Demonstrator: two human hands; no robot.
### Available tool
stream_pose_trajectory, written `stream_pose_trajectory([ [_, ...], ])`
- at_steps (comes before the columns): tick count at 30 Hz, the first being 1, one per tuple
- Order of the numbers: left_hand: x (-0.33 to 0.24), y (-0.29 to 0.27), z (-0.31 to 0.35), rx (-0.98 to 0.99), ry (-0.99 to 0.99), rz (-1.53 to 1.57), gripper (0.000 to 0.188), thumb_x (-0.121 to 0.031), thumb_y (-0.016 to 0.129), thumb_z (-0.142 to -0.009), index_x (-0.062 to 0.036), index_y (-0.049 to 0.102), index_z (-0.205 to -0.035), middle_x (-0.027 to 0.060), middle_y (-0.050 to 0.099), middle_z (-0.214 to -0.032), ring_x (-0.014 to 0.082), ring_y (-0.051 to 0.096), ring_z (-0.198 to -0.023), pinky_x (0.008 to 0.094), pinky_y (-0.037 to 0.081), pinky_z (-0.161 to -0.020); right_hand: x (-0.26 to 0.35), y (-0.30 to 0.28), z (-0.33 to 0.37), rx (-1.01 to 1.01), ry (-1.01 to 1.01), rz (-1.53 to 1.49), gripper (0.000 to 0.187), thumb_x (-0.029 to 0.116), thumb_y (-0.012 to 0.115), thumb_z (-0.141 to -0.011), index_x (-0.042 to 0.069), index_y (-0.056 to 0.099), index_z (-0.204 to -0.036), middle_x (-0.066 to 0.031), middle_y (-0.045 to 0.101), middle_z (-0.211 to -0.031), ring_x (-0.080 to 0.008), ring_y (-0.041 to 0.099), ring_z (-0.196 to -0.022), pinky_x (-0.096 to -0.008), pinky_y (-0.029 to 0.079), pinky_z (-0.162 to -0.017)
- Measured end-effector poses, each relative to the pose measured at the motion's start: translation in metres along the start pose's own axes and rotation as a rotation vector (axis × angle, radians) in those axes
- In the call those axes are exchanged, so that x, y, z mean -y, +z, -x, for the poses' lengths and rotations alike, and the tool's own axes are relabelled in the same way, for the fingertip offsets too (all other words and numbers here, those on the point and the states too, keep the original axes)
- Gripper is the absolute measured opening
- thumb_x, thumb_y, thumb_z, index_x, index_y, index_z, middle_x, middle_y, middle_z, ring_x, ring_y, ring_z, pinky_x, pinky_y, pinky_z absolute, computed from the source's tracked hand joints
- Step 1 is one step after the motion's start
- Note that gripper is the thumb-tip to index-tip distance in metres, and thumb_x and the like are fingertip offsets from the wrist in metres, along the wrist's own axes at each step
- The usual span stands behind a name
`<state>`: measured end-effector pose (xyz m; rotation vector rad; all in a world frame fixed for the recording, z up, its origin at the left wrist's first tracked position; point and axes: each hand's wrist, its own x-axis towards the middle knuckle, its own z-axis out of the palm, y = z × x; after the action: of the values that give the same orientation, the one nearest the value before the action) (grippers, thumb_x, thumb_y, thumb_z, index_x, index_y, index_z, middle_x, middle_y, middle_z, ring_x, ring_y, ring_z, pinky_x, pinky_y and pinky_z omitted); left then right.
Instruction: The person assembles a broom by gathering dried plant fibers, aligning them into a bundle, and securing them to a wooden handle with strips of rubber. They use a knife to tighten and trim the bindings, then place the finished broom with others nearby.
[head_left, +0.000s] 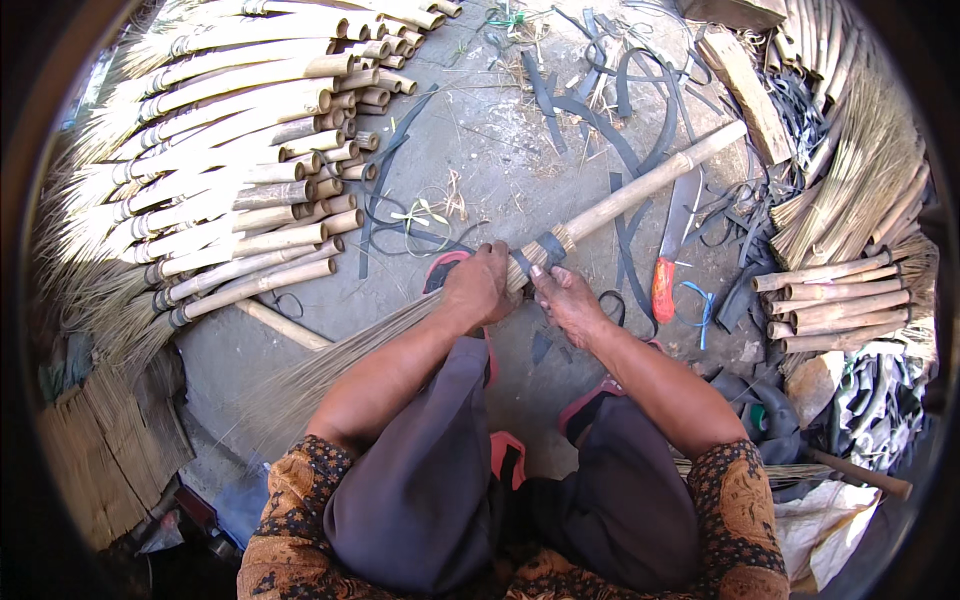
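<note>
A stick broom (pixel 655 186) lies slantwise before me, its bamboo handle toward the far right and its thin bristles fanning to the near left. Fingers of my left hand (pixel 478 286) are closed round the bristle bundle just below the handle. My right hand (pixel 569 305) is closed at the binding, its thumb pressed on a dark rubber strip (pixel 551 247) that wraps the joint of bristles and handle. Part of the strip also shows between the two hands. What lies under my right fingers is hidden.
Stacked finished brooms (pixel 255 150) fill the left side. A knife with an orange handle (pixel 664 290) lies right of the broom. Loose rubber strips (pixel 600 120) are scattered at the back. Bristle bundles (pixel 850 200), short bamboo-handled brooms (pixel 840 300) and a wood block (pixel 745 95) stand right.
</note>
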<state>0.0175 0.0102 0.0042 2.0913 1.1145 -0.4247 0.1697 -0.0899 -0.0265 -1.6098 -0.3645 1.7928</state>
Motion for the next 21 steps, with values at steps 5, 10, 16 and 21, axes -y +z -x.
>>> stream_pose_trajectory([
  [5, 0.025, -0.017, -0.008, 0.266, 0.045, 0.426, 0.073, -0.037, 0.087, -0.074, 0.0052, 0.064, -0.129, 0.0275, 0.075, -0.113, 0.0393, 0.073, -0.108, 0.0452, 0.055, -0.096, 0.000, -0.002, -0.003, 0.062, 0.134, -0.023, 0.040, 0.048, 0.062, -0.108, 0.012, 0.061, -0.092, 0.0041, 0.049, -0.070, -0.0077, 0.044, -0.062, -0.0275, 0.033, -0.054],
  [10, 0.001, 0.016, 0.000, -0.031, -0.068, -0.151, 0.048, -0.018, 0.071, -0.089, 0.0089, 0.056, -0.125, 0.0339, 0.070, -0.122, 0.0416, 0.074, -0.108, 0.0480, 0.060, -0.091, 0.004, 0.020, -0.011, -0.214, -0.102, 0.445, 0.043, 0.041, 0.062, -0.108, 0.002, 0.057, -0.091, -0.0134, 0.059, -0.072, -0.0267, 0.059, -0.067, -0.0431, 0.045, -0.064],
  [16, 0.013, 0.002, -0.010, 0.041, -0.158, -0.045, 0.036, -0.017, 0.075, -0.085, 0.0050, 0.066, -0.113, 0.0277, 0.076, -0.106, 0.0390, 0.075, -0.105, 0.0471, 0.060, -0.089, 0.001, 0.038, 0.033, -0.204, -0.358, 0.585, 0.032, 0.027, 0.058, -0.107, -0.004, 0.054, -0.098, -0.0233, 0.058, -0.076, -0.0314, 0.062, -0.073, -0.0492, 0.048, -0.071],
  [21, 0.044, -0.021, -0.016, 0.500, -0.022, 0.940, 0.048, -0.022, 0.090, -0.075, 0.0016, 0.071, -0.112, 0.0110, 0.076, -0.100, 0.0218, 0.073, -0.087, 0.0351, 0.058, -0.083, 0.010, 0.000, 0.035, 0.048, -0.167, 0.113, 0.027, 0.031, 0.062, -0.109, 0.004, 0.059, -0.107, 0.0004, 0.053, -0.073, -0.0082, 0.047, -0.063, -0.0294, 0.039, -0.055],
])
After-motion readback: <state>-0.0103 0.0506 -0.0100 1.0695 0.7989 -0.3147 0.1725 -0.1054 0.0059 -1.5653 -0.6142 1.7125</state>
